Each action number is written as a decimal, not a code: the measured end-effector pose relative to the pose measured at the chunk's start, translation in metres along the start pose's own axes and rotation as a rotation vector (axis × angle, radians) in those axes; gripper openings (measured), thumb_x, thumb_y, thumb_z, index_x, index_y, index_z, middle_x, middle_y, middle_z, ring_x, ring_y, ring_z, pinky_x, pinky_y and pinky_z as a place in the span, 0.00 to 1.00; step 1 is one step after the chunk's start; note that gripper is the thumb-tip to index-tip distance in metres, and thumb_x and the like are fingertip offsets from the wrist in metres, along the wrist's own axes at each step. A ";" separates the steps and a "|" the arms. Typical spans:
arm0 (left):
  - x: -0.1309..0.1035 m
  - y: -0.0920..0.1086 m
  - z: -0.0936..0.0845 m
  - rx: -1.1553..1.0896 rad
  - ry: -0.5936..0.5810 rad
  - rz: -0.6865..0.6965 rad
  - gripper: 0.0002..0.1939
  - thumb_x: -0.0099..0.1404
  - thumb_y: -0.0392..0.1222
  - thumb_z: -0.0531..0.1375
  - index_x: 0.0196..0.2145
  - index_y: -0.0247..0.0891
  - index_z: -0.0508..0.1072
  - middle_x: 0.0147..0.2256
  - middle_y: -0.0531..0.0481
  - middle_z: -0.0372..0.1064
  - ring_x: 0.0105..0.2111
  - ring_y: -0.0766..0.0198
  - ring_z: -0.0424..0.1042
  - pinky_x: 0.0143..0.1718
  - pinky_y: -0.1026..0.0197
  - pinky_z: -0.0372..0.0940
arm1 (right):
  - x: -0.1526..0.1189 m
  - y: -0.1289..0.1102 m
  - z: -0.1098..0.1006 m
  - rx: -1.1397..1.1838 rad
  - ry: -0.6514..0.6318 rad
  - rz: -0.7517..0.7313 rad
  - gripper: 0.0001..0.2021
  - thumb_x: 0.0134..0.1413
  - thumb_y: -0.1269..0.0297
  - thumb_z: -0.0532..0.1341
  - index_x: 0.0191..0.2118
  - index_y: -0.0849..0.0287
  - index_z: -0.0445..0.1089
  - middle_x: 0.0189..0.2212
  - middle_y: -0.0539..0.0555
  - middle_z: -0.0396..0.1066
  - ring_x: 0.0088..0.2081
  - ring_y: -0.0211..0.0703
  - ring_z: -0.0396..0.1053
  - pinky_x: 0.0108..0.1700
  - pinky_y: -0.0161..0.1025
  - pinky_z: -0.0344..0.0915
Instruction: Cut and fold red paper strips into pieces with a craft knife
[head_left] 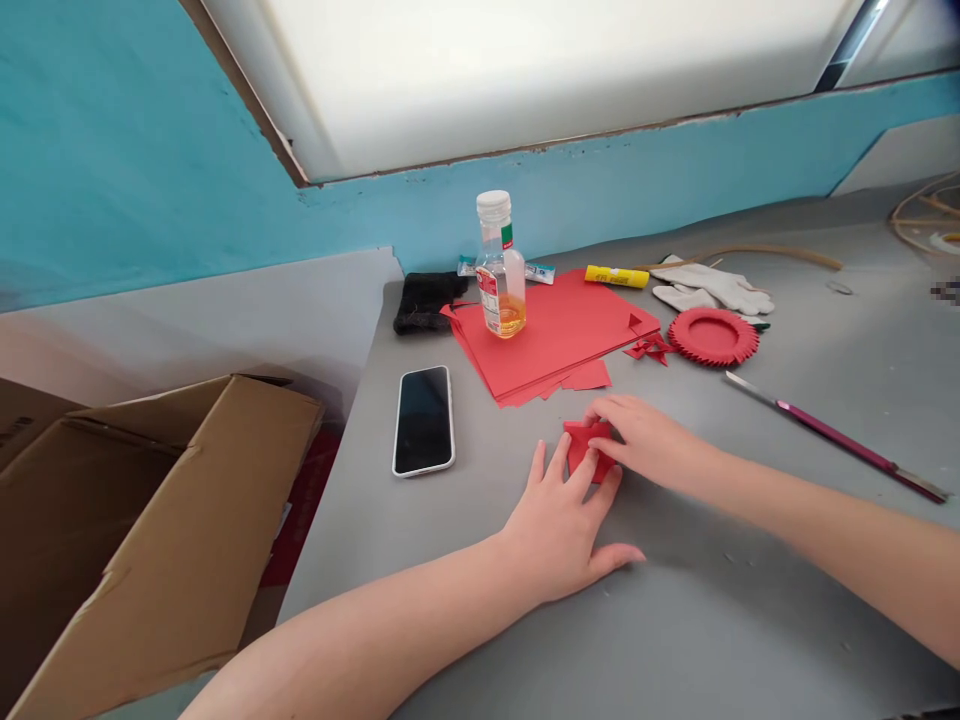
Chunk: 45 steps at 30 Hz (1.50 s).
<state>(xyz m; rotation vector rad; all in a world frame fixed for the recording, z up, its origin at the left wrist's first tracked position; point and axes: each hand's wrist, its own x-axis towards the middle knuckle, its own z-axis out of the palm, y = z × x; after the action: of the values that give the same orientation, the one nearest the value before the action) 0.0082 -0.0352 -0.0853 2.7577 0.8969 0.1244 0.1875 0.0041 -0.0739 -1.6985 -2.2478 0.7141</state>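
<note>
A small piece of red paper (pixel 581 447) lies on the grey table (pixel 465 530), partly covered by fingers. My left hand (pixel 562 520) is spread flat, its fingertips resting on the paper's near and left parts. From the right, my right hand (pixel 637 437) pinches the paper's upper right part between thumb and fingers. Beyond the hands is a stack of red sheets (pixel 555 340), with a red scrap (pixel 589 375) at its near edge. Small folded red pieces (pixel 651 348) sit beside a round, pleated red ring (pixel 712 336).
A bottle (pixel 500 270) stands on the stack. Around it are a phone (pixel 424 420), black cloth (pixel 427 302), a yellow glue stick (pixel 616 276), white gloves (pixel 712 287) and a purple-handled knife (pixel 836 437) at right. Cardboard boxes (pixel 172 520) stand left of the table edge.
</note>
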 end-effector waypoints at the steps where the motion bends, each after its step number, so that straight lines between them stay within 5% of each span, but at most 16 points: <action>1: 0.000 0.000 0.000 -0.004 -0.001 0.000 0.40 0.61 0.67 0.41 0.61 0.38 0.50 0.61 0.39 0.44 0.61 0.38 0.38 0.55 0.32 0.42 | -0.002 -0.001 0.001 -0.016 0.011 -0.012 0.06 0.51 0.70 0.52 0.36 0.56 0.62 0.37 0.53 0.66 0.42 0.44 0.62 0.42 0.41 0.59; 15: 0.000 0.000 0.000 -0.030 -0.004 -0.005 0.40 0.61 0.67 0.41 0.62 0.39 0.49 0.61 0.40 0.46 0.61 0.37 0.37 0.55 0.31 0.42 | -0.008 -0.001 0.008 -0.008 0.103 -0.042 0.06 0.51 0.73 0.51 0.35 0.55 0.60 0.36 0.53 0.65 0.39 0.43 0.63 0.39 0.40 0.61; 21: -0.001 0.000 0.004 -0.017 0.003 -0.005 0.40 0.61 0.68 0.40 0.61 0.38 0.51 0.61 0.40 0.47 0.60 0.35 0.40 0.55 0.32 0.41 | -0.006 0.000 0.003 0.096 0.078 0.005 0.13 0.51 0.72 0.51 0.42 0.52 0.63 0.43 0.51 0.66 0.41 0.40 0.65 0.40 0.39 0.63; 25: 0.000 -0.006 -0.001 0.043 0.039 0.018 0.29 0.67 0.56 0.42 0.59 0.37 0.54 0.59 0.43 0.52 0.59 0.42 0.46 0.56 0.40 0.47 | 0.002 0.010 0.006 0.137 0.081 0.026 0.13 0.50 0.67 0.55 0.43 0.53 0.67 0.43 0.53 0.66 0.40 0.42 0.66 0.42 0.42 0.63; 28: 0.003 -0.017 -0.009 0.089 0.042 0.052 0.20 0.69 0.43 0.44 0.56 0.37 0.59 0.54 0.45 0.59 0.52 0.51 0.56 0.51 0.50 0.55 | 0.009 0.015 0.006 0.234 0.081 0.047 0.13 0.48 0.67 0.56 0.42 0.54 0.70 0.39 0.53 0.69 0.34 0.40 0.67 0.40 0.41 0.65; 34: 0.021 -0.038 -0.023 0.178 0.012 0.146 0.17 0.70 0.45 0.44 0.43 0.39 0.70 0.40 0.46 0.67 0.34 0.60 0.62 0.38 0.57 0.60 | -0.008 0.017 -0.005 0.305 0.122 0.076 0.13 0.52 0.63 0.54 0.44 0.54 0.68 0.44 0.51 0.70 0.39 0.39 0.68 0.43 0.39 0.66; 36: 0.031 -0.043 -0.025 0.172 0.028 0.175 0.16 0.68 0.48 0.47 0.37 0.39 0.72 0.36 0.46 0.67 0.35 0.59 0.63 0.37 0.57 0.60 | -0.021 0.015 -0.004 0.226 0.126 0.075 0.14 0.52 0.59 0.55 0.44 0.54 0.68 0.42 0.51 0.70 0.40 0.42 0.68 0.44 0.42 0.65; 40: 0.046 -0.050 -0.026 0.034 0.124 0.244 0.13 0.61 0.50 0.58 0.31 0.36 0.71 0.48 0.43 0.64 0.49 0.53 0.61 0.47 0.55 0.58 | -0.037 0.006 0.008 0.050 0.153 0.008 0.21 0.47 0.57 0.61 0.49 0.56 0.65 0.43 0.54 0.69 0.46 0.47 0.63 0.47 0.45 0.62; 45: 0.046 -0.051 -0.019 -0.068 0.089 0.234 0.12 0.64 0.47 0.55 0.29 0.36 0.68 0.39 0.47 0.70 0.40 0.60 0.68 0.40 0.60 0.62 | -0.035 0.000 0.016 0.081 0.185 -0.032 0.22 0.48 0.65 0.61 0.51 0.54 0.62 0.44 0.53 0.68 0.46 0.46 0.62 0.48 0.44 0.60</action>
<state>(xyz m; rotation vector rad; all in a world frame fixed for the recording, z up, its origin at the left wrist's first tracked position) 0.0141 0.0356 -0.0789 2.8018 0.5751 0.3152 0.1909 -0.0325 -0.0842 -1.6159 -2.0872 0.6061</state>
